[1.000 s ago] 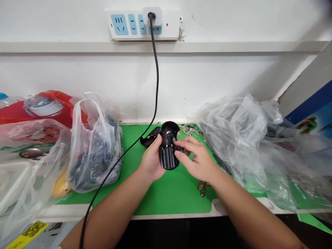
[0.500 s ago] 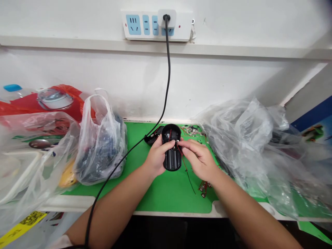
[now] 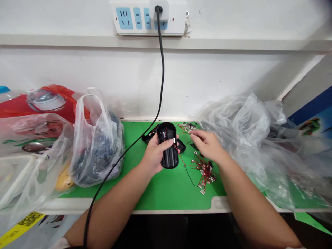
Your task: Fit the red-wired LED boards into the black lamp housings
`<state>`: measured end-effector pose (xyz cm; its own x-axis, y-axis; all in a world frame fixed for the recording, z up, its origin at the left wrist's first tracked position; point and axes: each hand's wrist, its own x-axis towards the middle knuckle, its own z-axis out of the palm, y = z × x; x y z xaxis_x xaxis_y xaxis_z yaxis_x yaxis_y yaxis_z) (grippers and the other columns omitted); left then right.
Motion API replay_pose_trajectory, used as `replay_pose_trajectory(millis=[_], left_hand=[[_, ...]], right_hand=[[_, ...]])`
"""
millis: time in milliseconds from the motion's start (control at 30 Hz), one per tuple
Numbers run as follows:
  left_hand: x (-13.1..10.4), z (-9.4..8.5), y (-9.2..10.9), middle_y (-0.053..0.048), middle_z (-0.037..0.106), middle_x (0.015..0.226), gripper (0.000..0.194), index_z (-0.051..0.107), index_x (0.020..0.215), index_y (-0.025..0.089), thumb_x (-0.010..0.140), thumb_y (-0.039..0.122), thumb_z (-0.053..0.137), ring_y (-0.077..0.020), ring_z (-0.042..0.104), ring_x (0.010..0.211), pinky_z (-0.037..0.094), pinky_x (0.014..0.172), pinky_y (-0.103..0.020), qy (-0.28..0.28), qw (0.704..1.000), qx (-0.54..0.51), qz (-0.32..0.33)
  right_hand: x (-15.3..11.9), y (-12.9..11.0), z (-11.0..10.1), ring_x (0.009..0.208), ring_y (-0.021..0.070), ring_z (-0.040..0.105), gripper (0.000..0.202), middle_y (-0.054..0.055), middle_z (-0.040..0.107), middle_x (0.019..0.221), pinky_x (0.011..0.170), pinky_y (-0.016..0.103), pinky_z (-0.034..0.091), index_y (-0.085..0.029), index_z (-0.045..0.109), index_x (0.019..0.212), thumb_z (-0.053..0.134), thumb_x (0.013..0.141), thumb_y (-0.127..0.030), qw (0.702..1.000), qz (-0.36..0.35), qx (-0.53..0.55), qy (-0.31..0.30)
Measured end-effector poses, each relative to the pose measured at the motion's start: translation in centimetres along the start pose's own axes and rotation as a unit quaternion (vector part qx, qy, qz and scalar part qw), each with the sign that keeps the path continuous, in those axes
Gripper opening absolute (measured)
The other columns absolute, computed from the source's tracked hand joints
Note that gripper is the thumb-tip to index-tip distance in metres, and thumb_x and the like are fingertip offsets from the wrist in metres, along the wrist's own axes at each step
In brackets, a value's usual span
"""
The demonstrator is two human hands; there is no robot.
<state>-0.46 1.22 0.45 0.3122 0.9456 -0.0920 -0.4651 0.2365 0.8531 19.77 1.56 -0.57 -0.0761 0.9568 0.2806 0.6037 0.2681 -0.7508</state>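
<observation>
My left hand (image 3: pixel 153 155) is closed round a black plastic housing (image 3: pixel 169 160), rounded at the top, with long ridged channels in its lower half. The thumb presses beside a small silvery metal piece (image 3: pixel 174 140) at the housing's right edge. From there a thin red wire (image 3: pixel 182 159) with a dark tail hangs over the mat. My right hand (image 3: pixel 206 144) is off to the right, thumb and forefinger pinched close to a heap of small metal contacts (image 3: pixel 190 127). Whatever lies between those fingertips is too small to make out.
Metal pieces on red wires (image 3: pixel 204 169) form a bunch on the green mat (image 3: pixel 160 193). Other black parts (image 3: pixel 147 137) lie behind the housing. Plastic bags flank both sides: a filled one (image 3: pixel 98 148) and a clear heap (image 3: pixel 241 131). A black cable (image 3: pixel 161 83) crosses the view.
My right hand has moved away from the housing, rightward to the small contacts. The left hand keeps hold of the housing. The red-wired bunch now shows more fully.
</observation>
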Motion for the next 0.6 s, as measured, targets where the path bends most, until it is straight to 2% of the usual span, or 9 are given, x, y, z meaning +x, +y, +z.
replay_pose_trajectory(millis=[67,100,167,233,433,600], left_hand=[[0.1,-0.1,-0.1,-0.008,0.066,0.104,0.036,0.054,0.105,0.018,0.073,0.019,0.071,-0.0171,0.065,0.071,0.055,0.063,-0.034,0.000,1.000,-0.009,0.002],[0.1,-0.1,-0.1,-0.008,0.066,0.103,0.035,0.054,0.105,0.018,0.073,0.020,0.070,-0.0172,0.064,0.072,0.055,0.062,-0.034,0.000,1.000,-0.016,0.001],[0.2,-0.2,0.0,-0.009,0.067,0.101,0.032,0.055,0.106,0.017,0.076,0.022,0.066,-0.0181,0.064,0.072,0.055,0.062,-0.035,-0.011,0.999,-0.035,-0.004],[0.2,-0.3,0.1,-0.010,0.067,0.102,0.032,0.056,0.107,0.016,0.076,0.020,0.062,-0.0192,0.065,0.072,0.055,0.064,-0.037,-0.035,0.998,-0.058,-0.011],[-0.1,-0.2,0.3,-0.011,0.064,0.111,0.039,0.056,0.109,0.018,0.071,0.011,0.061,-0.0228,0.066,0.083,0.054,0.075,-0.044,-0.080,0.993,-0.090,-0.020],[-0.3,0.1,0.2,-0.010,0.063,0.111,0.039,0.057,0.110,0.020,0.072,0.010,0.063,-0.0236,0.064,0.092,0.053,0.082,-0.047,-0.074,0.993,-0.091,-0.016]], right_hand=[[0.0,0.5,-1.1,0.063,0.0145,0.054,0.022,0.004,0.065,0.071,0.062,0.028,0.040,-0.016,0.068,0.076,0.049,0.084,-0.023,0.990,-0.017,-0.116,-0.075],[-0.1,0.6,-1.6,0.060,0.0135,0.052,0.022,0.003,0.065,0.068,0.060,0.027,0.038,-0.016,0.068,0.074,0.049,0.082,-0.021,0.982,-0.014,-0.137,-0.132],[-0.4,0.8,-2.4,0.055,0.0118,0.051,0.020,0.001,0.065,0.066,0.055,0.025,0.037,-0.017,0.070,0.077,0.051,0.079,-0.018,0.961,0.005,-0.130,-0.244],[-0.6,0.7,-2.7,0.055,0.0114,0.051,0.019,0.000,0.067,0.069,0.054,0.024,0.036,-0.018,0.072,0.082,0.054,0.074,-0.016,0.943,0.019,-0.124,-0.308],[-0.8,0.1,-2.2,0.052,0.0109,0.047,0.014,0.000,0.063,0.060,0.051,0.024,0.032,-0.018,0.070,0.068,0.057,0.069,-0.013,0.917,0.030,-0.173,-0.358],[-0.9,0.2,-1.3,0.049,0.0115,0.046,0.011,0.002,0.062,0.058,0.049,0.025,0.029,-0.017,0.069,0.065,0.058,0.069,-0.015,0.901,0.051,-0.232,-0.363]])
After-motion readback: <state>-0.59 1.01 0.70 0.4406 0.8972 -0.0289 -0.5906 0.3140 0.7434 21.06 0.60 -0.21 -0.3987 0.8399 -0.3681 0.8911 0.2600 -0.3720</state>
